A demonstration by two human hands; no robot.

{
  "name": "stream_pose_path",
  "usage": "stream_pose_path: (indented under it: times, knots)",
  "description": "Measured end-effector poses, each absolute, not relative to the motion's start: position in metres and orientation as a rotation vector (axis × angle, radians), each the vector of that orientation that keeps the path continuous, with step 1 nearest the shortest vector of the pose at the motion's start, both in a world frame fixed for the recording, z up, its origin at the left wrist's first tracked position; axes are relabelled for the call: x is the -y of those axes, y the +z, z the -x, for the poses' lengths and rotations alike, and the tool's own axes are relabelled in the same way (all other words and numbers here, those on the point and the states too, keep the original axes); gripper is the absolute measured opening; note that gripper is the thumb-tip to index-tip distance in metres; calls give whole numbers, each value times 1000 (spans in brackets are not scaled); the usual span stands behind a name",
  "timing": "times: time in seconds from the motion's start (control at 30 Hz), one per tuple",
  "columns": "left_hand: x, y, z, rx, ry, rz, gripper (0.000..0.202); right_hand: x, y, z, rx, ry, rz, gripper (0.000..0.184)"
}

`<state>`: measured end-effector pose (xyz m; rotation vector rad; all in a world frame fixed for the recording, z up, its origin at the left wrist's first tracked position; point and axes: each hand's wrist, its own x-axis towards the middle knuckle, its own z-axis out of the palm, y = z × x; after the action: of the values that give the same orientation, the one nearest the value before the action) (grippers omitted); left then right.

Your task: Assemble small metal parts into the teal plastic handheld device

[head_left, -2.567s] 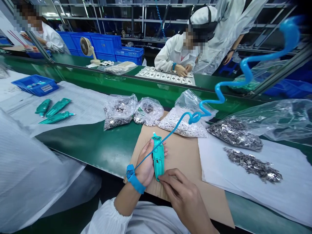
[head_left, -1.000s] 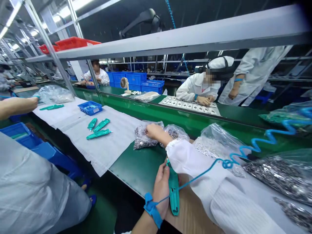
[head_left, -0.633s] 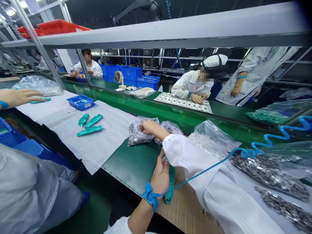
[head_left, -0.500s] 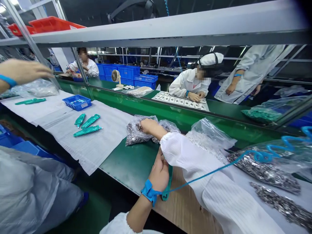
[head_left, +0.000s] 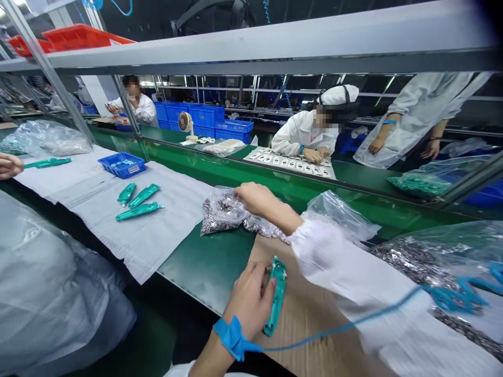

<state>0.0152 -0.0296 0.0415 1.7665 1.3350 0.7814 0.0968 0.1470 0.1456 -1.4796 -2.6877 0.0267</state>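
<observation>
My left hand (head_left: pixel 251 296), with a blue strap at the wrist, is closed on the near side of a long green plastic casing (head_left: pixel 280 301). The casing's open inner face is turned up, over the brown cardboard. My right hand (head_left: pixel 257 200) is raised just above the clear bags of small metal parts, its fingers drawn together. Whatever lies between those fingertips is too small to make out. An opened bag of shiny metal parts (head_left: pixel 220 214) sits left of that hand; a second bag of metal parts (head_left: pixel 262 226) is partly hidden beneath the right forearm.
On white sheeting to the left lie several green casings (head_left: pixel 144 195) and a blue tray (head_left: pixel 124 168). A co-worker's hand (head_left: pixel 10 165) shows at the left edge. Clear bags of parts (head_left: pixel 416 262) stand right, near a coiled blue cord (head_left: pixel 456 298). A shelf beam (head_left: pixel 251 47) crosses overhead.
My right hand has come up out of the metal-parts bag and moved right. The green casing in my left hand is now more exposed. The co-worker's hand at left has lowered.
</observation>
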Motion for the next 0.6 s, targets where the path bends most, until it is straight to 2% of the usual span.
stream_pose_path:
  times: [0.13, 0.33, 0.47, 0.6]
  knots:
    - [44, 42, -7, -1290, 725, -1770, 34, -106, 148, -147, 2566, 65, 1590, 23]
    - [41, 34, -4, -1295, 751, -1696, 32, -30, 92, -210, 2310, 418, 1879, 14]
    - [35, 31, -3, -1274, 770, -1645, 28, 1, 53, -235, 2168, 520, 1907, 17]
    - [33, 29, -2, -1256, 772, -1584, 28, 16, 35, -258, 2130, 542, 1839, 27]
